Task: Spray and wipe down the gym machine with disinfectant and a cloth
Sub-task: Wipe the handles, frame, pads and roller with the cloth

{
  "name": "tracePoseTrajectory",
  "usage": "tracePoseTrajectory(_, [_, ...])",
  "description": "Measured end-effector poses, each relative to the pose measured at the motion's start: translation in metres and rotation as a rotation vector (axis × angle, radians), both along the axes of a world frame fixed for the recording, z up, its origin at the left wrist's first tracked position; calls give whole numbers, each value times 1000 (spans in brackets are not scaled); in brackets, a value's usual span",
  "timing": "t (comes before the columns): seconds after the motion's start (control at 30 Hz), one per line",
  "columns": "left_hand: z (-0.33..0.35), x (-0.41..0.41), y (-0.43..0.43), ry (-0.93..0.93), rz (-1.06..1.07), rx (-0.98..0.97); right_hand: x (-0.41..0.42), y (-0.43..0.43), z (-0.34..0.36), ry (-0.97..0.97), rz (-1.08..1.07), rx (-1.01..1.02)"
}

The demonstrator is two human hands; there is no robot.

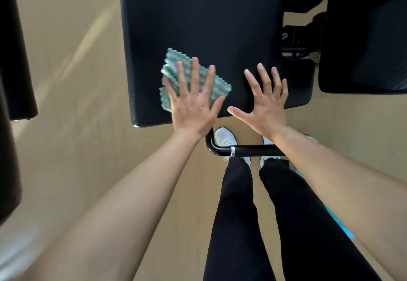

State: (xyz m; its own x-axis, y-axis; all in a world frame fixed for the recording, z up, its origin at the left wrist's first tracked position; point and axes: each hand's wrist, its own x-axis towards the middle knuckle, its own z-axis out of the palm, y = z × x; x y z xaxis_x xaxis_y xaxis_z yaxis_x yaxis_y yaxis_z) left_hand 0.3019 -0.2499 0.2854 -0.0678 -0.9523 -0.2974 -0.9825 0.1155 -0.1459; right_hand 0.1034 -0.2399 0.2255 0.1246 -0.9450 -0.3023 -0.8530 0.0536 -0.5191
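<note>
Wiping the pad [209, 16], my left hand [193, 102] flat on the cloth [174, 71], right hand [266, 102] spread bare beside it; next I judge a sweep toward the far edge.

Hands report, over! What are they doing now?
Left hand flat, pressing green cloth on black pad. Right hand open, fingers spread over pad beside it. Nothing blocking.

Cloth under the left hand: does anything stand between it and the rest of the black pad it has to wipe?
Only the right hand, spread open over the pad just right of the cloth. The left hand presses the cloth flat; the pad beyond it looks bare.
</note>
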Motion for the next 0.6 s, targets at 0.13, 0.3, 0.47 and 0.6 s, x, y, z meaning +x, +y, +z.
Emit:
tracePoseTrajectory(0.13, [-6, -13, 7, 20, -159, 44, -2, -1, 0, 6, 3, 7])
tracePoseTrajectory(0.3, [12, 33, 18, -70, 140, 16, -1, -3, 6, -29, -18, 38])
tracePoseTrajectory(0.47, [32, 61, 19, 17, 618, -48, 6, -3, 8, -69, -70, 3])
tracePoseTrajectory(0.6, [33, 55, -22, 109, 794, -50, 17, -8, 12, -72, -71, -97])
